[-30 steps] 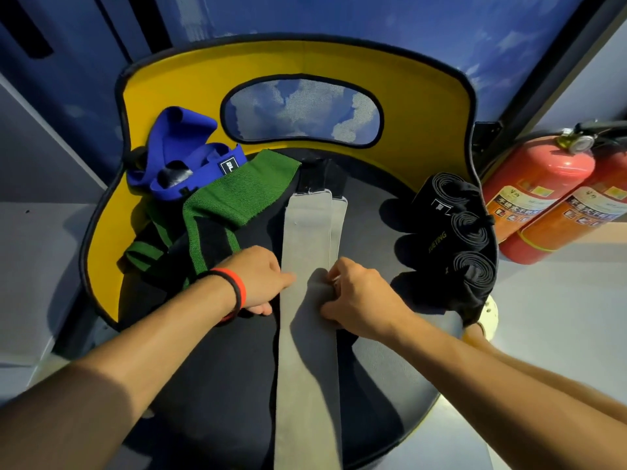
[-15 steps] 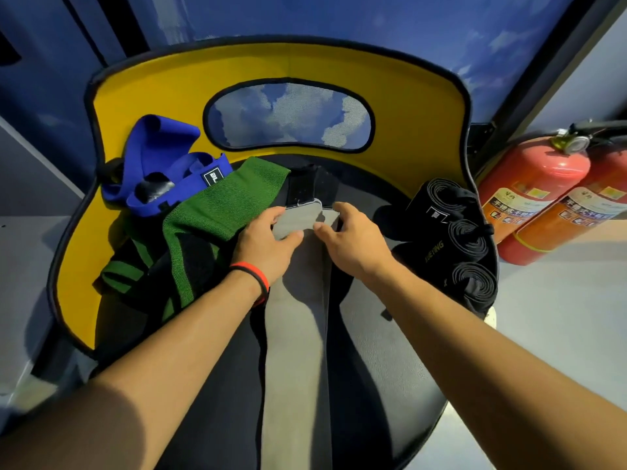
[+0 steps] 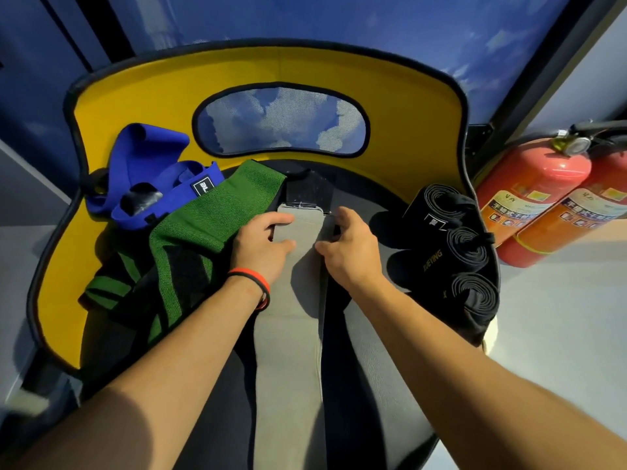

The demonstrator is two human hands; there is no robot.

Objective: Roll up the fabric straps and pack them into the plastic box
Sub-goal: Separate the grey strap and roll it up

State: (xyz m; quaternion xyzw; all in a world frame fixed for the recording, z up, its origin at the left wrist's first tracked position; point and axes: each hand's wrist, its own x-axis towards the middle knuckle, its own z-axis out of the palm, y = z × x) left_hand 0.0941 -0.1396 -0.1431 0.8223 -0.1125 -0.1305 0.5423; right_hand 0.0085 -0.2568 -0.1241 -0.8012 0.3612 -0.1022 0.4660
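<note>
Both hands are gripping the far end of the gray strap. My left hand is pinching its left edge, with the thumb on top of the cloth and the fingers curled over the end. My right hand is pinching the right edge the same way. A red and black wristband is sitting on my left wrist.

I am seeing the gray strap lying flat and long down the middle of the dark round seat, running from my hands back toward me. A black patch is sticking out just past its far end.

On the left, a green strap is lying loose and spread out, touching my left hand. Beside it, farther left, a blue strap is sitting in a loose heap against the yellow back of the seat.

On the right, three black rolls are lying side by side in a row at the seat's edge, already rolled up tight. Two red fire extinguishers are lying on the floor past them.

I am not seeing any box.
</note>
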